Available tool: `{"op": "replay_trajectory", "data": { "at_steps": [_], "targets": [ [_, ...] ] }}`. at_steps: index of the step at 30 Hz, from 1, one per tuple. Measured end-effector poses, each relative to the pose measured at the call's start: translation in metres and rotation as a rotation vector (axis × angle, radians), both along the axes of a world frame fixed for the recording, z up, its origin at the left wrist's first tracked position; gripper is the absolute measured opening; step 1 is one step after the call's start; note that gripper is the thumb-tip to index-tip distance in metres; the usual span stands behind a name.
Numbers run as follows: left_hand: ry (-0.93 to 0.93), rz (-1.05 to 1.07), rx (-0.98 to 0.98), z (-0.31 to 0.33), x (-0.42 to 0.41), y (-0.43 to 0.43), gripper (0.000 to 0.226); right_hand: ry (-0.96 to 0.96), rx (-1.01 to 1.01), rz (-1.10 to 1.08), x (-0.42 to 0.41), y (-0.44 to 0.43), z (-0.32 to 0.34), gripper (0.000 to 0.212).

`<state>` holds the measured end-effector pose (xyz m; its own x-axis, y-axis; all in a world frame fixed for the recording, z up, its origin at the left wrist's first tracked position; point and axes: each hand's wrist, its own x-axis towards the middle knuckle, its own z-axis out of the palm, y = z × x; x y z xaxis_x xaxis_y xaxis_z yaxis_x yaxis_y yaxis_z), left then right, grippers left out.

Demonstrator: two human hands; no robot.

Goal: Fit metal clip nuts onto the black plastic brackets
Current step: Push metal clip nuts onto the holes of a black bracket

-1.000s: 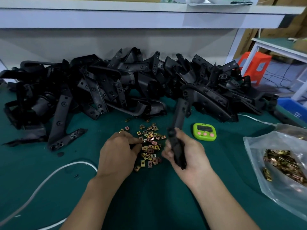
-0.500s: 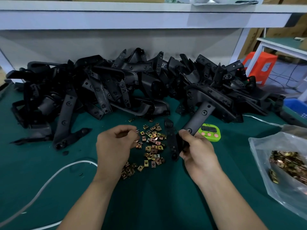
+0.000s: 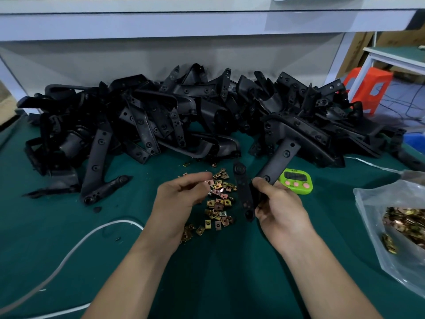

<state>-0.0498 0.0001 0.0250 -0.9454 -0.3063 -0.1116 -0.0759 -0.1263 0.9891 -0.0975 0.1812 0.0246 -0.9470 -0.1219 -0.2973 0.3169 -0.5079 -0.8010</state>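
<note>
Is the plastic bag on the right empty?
Not empty: a heap of gold-coloured clip nuts shows through the clear plastic bag.

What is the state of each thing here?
Nuts: loose, scattered.
Bracket: lifted, tilted.
Left hand: above nuts, fingers curled; grip unclear.
Right hand: grips bracket.
Bracket pile: heaped, untouched.
Bag: open, more nuts inside.
Timer: face up, display unreadable.

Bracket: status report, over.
Right hand grips bracket. Left hand pinches a clip nut beside it, not fitted. Loose nuts below; nothing between.
</note>
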Motion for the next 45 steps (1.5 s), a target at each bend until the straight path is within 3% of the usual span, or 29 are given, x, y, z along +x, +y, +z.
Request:
{"op": "replay_trajectory", "data": {
  "at_steps": [5, 10, 16, 22, 31, 38, 45],
  "targets": [
    [0.015, -0.111, 0.05, -0.0004, -0.0015, -0.0003, 0.029, -0.002, -0.018, 0.008, -0.0001, -0.0006, -0.0009, 0.038],
    [-0.026, -0.162, 0.161, 0.0039, -0.0018, 0.0037, 0.037, -0.014, -0.009, 0.01, 0.0, -0.0015, 0.0002, 0.024],
    [-0.026, -0.07, 0.336, 0.0063, -0.0008, 0.0044, 0.016, -0.013, 0.005, 0.003, -0.0005, -0.0027, 0.0, 0.018],
    [0.009, 0.106, 0.163, 0.0028, 0.0006, 0.0006, 0.017, -0.017, 0.016, 0.002, 0.0004, -0.0019, 0.0006, 0.015],
    [0.01, 0.174, -0.203, 0.006, 0.0012, 0.0044, 0.033, -0.025, 0.014, 0.011, 0.002, -0.0034, 0.0019, 0.013],
    [0.029, 0.221, -0.264, 0.0073, 0.0048, 0.0031, 0.016, -0.022, 0.012, 0.01, 0.0032, -0.0026, 0.0026, 0.015],
    [0.003, 0.179, -0.27, 0.0046, 0.0036, 0.0051, 0.025, -0.016, 0.005, 0.013, 0.0034, -0.0032, 0.003, 0.017]
  ]
}}
